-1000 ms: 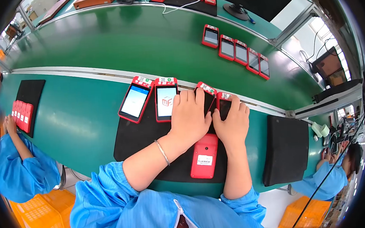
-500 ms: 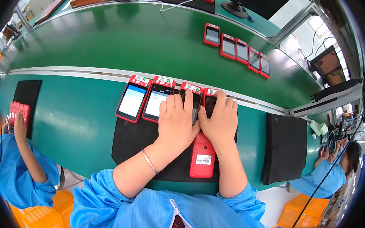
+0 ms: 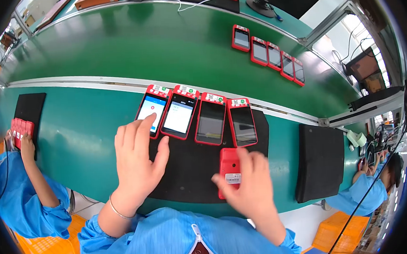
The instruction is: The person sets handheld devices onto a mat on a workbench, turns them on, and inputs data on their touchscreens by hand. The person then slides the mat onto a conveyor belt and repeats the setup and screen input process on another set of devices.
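Observation:
My left hand [image 3: 139,156] is open, its index finger on or just above the lit screen of the leftmost red handheld terminal [image 3: 152,108]. Right of it lies a second terminal [image 3: 179,114], its screen lit white. Two more terminals, a third [image 3: 210,122] and a fourth [image 3: 243,124], continue the row with dark grey screens. Below them a face-down terminal [image 3: 229,165] shows its red back and white label. Over its lower right side hovers my right hand [image 3: 252,184], slightly blurred, with thumb and fingers apart; it holds nothing visible.
Under the terminals is a black mat [image 3: 183,175]. Several more terminals [image 3: 260,51] stand in a row on the green shelf. A folded black mat [image 3: 320,162] lies at right. Co-workers sit on both sides; the left one's hand [image 3: 27,147] touches red devices [image 3: 22,131].
My left hand has moved left from the third terminal to the leftmost one, whose screen display has changed. My right hand has pulled back from the fourth terminal toward the face-down one.

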Available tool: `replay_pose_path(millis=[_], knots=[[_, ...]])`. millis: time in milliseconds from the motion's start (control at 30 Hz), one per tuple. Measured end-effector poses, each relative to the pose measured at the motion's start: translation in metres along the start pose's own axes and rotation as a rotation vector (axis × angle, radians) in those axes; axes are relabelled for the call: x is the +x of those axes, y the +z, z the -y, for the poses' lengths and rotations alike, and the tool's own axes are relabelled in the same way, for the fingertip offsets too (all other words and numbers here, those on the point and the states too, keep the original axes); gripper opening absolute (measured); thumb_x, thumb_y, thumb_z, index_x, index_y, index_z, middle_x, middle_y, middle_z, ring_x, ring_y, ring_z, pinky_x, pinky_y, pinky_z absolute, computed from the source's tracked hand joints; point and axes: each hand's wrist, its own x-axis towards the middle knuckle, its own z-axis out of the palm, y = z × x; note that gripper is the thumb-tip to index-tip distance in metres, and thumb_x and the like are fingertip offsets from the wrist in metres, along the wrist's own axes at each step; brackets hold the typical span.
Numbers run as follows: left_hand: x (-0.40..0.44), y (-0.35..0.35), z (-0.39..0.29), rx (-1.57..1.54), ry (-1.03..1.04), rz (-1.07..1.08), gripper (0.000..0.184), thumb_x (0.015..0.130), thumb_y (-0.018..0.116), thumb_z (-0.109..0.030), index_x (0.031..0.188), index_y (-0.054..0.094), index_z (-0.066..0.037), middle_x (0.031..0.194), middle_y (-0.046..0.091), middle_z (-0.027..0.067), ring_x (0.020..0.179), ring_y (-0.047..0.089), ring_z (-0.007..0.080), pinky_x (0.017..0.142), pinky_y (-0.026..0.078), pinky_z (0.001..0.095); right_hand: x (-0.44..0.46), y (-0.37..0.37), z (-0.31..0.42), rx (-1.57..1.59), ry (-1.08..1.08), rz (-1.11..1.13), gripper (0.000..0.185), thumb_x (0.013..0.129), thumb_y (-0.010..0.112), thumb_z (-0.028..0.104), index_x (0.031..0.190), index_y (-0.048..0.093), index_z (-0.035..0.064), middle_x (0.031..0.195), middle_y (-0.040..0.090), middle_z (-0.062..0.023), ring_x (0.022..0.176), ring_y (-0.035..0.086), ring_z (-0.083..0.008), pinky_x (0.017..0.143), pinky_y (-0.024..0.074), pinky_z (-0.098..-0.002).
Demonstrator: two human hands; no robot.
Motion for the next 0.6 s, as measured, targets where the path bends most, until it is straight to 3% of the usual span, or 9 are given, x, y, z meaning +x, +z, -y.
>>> replay_pose_path(millis=[67, 200, 300, 333, 400, 433, 533, 600], knots=[[-0.005, -0.002, -0.001, -0.081, -0.061, 0.04, 0.041, 0.078, 0.066, -0.003, 0.118, 0.057, 0.0, 0.098, 0.06, 0.0132, 0.089, 0.055, 0.028, 0.079, 0.045, 0.0378, -0.016, 0.018, 0.004, -0.074, -0.008, -0.001, 0.069, 0.074, 0.078, 0.031, 0.129, 0.049, -0.0007, 0.113, 0.046, -0.0246, 0.098, 0.048, -0.0377, 0.081, 0.0457, -0.0447], [-0.013, 0.001, -0.012, -0.185, 0.05, 0.109, 0.041, 0.075, 0.068, -0.002, 0.116, 0.059, -0.001, 0.097, 0.061, 0.0132, 0.087, 0.056, 0.0297, 0.078, 0.045, 0.0369, -0.026, 0.012, -0.009, 0.083, 0.036, -0.098, 0.061, 0.071, 0.074, 0.015, 0.126, 0.051, 0.0019, 0.109, 0.05, -0.0215, 0.099, 0.05, -0.0374, 0.083, 0.0464, -0.0413], [-0.016, 0.007, -0.017, -0.198, 0.083, 0.141, 0.039, 0.078, 0.068, -0.009, 0.116, 0.059, -0.002, 0.099, 0.059, 0.0126, 0.09, 0.056, 0.0305, 0.081, 0.046, 0.0395, -0.037, 0.0, -0.043, 0.589, 0.126, -0.198, 0.058, 0.073, 0.066, 0.005, 0.128, 0.049, 0.0009, 0.113, 0.057, -0.0189, 0.095, 0.058, -0.0273, 0.084, 0.0479, -0.0362], [-0.014, 0.01, -0.021, -0.252, 0.105, 0.173, 0.038, 0.077, 0.069, -0.007, 0.114, 0.06, -0.001, 0.099, 0.059, 0.0131, 0.089, 0.056, 0.0307, 0.078, 0.047, 0.0391, -0.036, 0.003, -0.056, 1.08, 0.289, -0.243, 0.06, 0.078, 0.064, 0.01, 0.133, 0.043, -0.0003, 0.122, 0.055, -0.0217, 0.1, 0.06, -0.0272, 0.086, 0.0497, -0.0362], [-0.011, 0.016, -0.031, -0.327, 0.146, 0.197, 0.038, 0.076, 0.069, -0.005, 0.113, 0.061, -0.001, 0.098, 0.059, 0.0136, 0.087, 0.057, 0.0309, 0.076, 0.048, 0.0387, -0.015, -0.012, -0.06, 1.656, 0.379, -0.322, 0.06, 0.084, 0.06, 0.02, 0.136, 0.037, -0.0012, 0.127, 0.053, -0.0256, 0.107, 0.06, -0.0318, 0.09, 0.0509, -0.0393], [-0.009, 0.019, -0.037, -0.338, 0.168, 0.238, 0.037, 0.077, 0.069, -0.006, 0.113, 0.061, -0.001, 0.099, 0.058, 0.0135, 0.087, 0.057, 0.0306, 0.076, 0.048, 0.0385, -0.007, -0.013, -0.077, 1.737, 0.331, -0.227, 0.061, 0.088, 0.056, 0.031, 0.135, 0.039, -0.0035, 0.127, 0.053, -0.0281, 0.112, 0.059, -0.0355, 0.092, 0.0513, -0.0425], [-0.006, 0.027, -0.047, -0.34, 0.201, 0.288, 0.036, 0.078, 0.069, -0.008, 0.112, 0.06, -0.001, 0.098, 0.058, 0.013, 0.087, 0.057, 0.03, 0.075, 0.049, 0.0382, 0.012, -0.004, -0.104, 1.872, 0.396, -0.231, 0.053, 0.097, 0.046, 0.032, 0.131, 0.046, -0.009, 0.121, 0.057, -0.0304, 0.105, 0.062, -0.0379, 0.091, 0.052, -0.0438], [-0.008, 0.032, -0.049, -0.324, 0.212, 0.348, 0.036, 0.078, 0.069, -0.009, 0.112, 0.06, -0.002, 0.097, 0.057, 0.0125, 0.086, 0.056, 0.0299, 0.075, 0.049, 0.038, 0.026, -0.007, -0.112, 1.659, 0.518, -0.177, 0.051, 0.098, 0.049, 0.03, 0.132, 0.046, -0.0081, 0.118, 0.06, -0.0267, 0.102, 0.064, -0.0335, 0.089, 0.0516, -0.0406]])
